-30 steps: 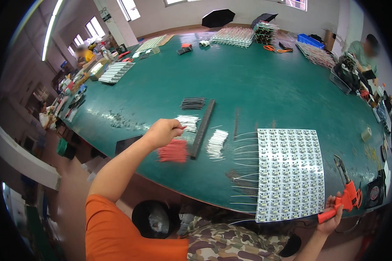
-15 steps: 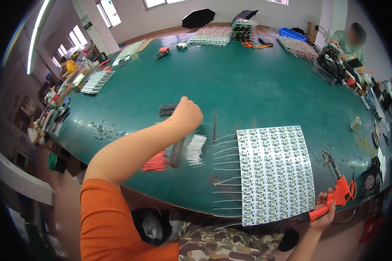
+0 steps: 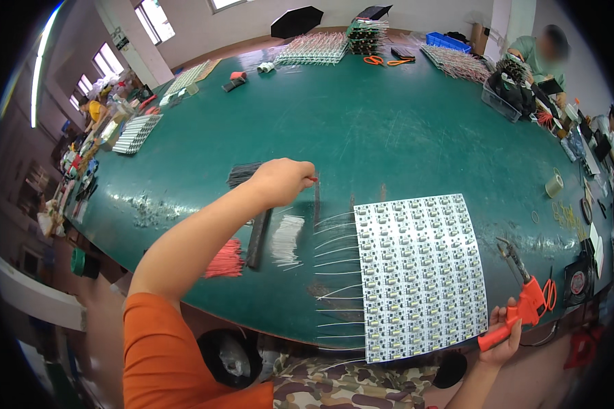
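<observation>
My left hand [image 3: 283, 183] is closed above the table, its fingertips pinching a small red piece that looks like wire. Below and left of it lie a bundle of red wires [image 3: 225, 259] and a bundle of white wires [image 3: 288, 240], with a dark bar [image 3: 258, 238] between them. Dark wires [image 3: 242, 174] lie partly behind my left wrist. A white circuit board panel [image 3: 423, 276] with rows of small parts lies to the right; several white wires stick out from its left edge. My right hand [image 3: 503, 341] grips a red soldering gun [image 3: 525, 310] beside the panel's lower right corner, metal tip pointing away.
Wired panels [image 3: 314, 49], orange-handled scissors [image 3: 374, 60] and a blue bin [image 3: 448, 42] stand along the far edge. Tape [image 3: 554, 185] and a black fan-like box [image 3: 578, 281] are at the right. A person [image 3: 542, 61] sits far right, another [image 3: 94, 110] far left.
My left hand has moved right, away from the dark wires, and a red tip now shows at its fingers. The view has shifted slightly. My right hand keeps its grip on the soldering gun.
</observation>
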Tool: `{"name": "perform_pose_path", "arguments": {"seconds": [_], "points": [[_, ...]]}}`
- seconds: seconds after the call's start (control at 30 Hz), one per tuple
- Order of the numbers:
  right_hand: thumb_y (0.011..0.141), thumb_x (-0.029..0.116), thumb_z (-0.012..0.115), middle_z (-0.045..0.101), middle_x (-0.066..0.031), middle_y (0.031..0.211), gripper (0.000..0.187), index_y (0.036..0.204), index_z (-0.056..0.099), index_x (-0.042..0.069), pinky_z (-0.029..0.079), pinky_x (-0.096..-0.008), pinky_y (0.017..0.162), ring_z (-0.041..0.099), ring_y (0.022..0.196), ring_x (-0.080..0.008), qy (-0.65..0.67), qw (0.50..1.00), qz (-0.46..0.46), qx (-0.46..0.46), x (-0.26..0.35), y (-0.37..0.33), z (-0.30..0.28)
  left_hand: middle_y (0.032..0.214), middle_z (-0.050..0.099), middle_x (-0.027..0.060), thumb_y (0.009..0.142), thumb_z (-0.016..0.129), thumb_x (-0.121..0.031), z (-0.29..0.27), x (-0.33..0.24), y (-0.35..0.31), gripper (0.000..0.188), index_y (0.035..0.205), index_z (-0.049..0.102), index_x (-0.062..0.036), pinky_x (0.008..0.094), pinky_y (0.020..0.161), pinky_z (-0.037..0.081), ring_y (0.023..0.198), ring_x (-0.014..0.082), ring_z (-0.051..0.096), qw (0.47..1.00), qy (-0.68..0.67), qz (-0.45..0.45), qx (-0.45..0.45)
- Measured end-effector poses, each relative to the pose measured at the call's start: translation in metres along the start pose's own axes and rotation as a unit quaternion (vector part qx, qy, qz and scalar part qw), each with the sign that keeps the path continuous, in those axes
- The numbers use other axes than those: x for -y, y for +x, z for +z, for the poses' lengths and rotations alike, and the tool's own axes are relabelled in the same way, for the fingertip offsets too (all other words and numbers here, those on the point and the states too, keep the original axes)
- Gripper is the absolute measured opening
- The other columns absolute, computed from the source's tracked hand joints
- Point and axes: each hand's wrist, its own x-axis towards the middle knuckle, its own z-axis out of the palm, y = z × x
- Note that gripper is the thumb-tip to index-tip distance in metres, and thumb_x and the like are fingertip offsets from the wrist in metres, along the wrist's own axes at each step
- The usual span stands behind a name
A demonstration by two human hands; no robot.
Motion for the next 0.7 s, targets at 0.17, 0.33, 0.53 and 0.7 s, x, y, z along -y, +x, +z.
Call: {"name": "perform_pose_path", "arguments": {"seconds": [0.17, 0.33, 0.53, 0.7], "points": [[0.107, 0.021, 0.05, 0.057, -0.0186, 0.138, 0.057, 0.155, 0.028, 0.0, 0.062, -0.0298, 0.081, 0.064, 0.091, -0.0141, -0.116, 0.993, 0.001, -0.037, 0.03, -0.013, 0.027, 0.088, 0.07, 0.008, 0.104, 0.06, -0.019, 0.007, -0.001, -0.02, 0.017, 0.107, 0.06, -0.0026, 0.0303, 0.068, 0.056, 0.077, 0.0153, 0.07, 0.802, -0.586, -0.115, -0.013], [0.104, 0.023, 0.052, 0.059, -0.0241, 0.132, 0.057, 0.149, 0.031, -0.006, 0.061, -0.0296, 0.067, 0.064, 0.077, -0.0155, -0.191, 0.982, -0.009, -0.006, 0.054, -0.017, 0.106, 0.093, 0.071, 0.0093, 0.106, 0.059, -0.022, 0.036, -0.005, -0.014, 0.02, 0.11, 0.06, -0.0022, 0.0272, 0.067, 0.056, 0.075, 0.0136, 0.069, 0.662, -0.738, -0.132, -0.014], [0.1, 0.021, 0.057, 0.059, -0.0286, 0.128, 0.063, 0.147, 0.03, -0.011, 0.061, -0.0322, 0.064, 0.065, 0.069, -0.0186, -0.229, 0.97, -0.055, 0.063, 0.057, -0.013, 0.15, 0.105, 0.073, 0.0118, 0.107, 0.054, -0.017, 0.056, 0.004, 0.013, 0.017, 0.111, 0.058, -0.0012, 0.0291, 0.081, 0.057, 0.094, 0.0165, 0.07, 0.655, -0.736, -0.11, -0.128], [0.098, 0.019, 0.06, 0.062, -0.0298, 0.123, 0.062, 0.143, 0.034, -0.014, 0.063, -0.0346, 0.066, 0.07, 0.074, -0.0228, -0.197, 0.974, -0.041, 0.101, 0.043, -0.01, 0.165, 0.111, 0.073, 0.0111, 0.107, 0.053, -0.013, 0.081, 0.0, 0.023, 0.013, 0.111, 0.056, -0.0013, 0.0273, 0.084, 0.053, 0.099, 0.0132, 0.067, 0.665, -0.713, -0.043, -0.219]]}}
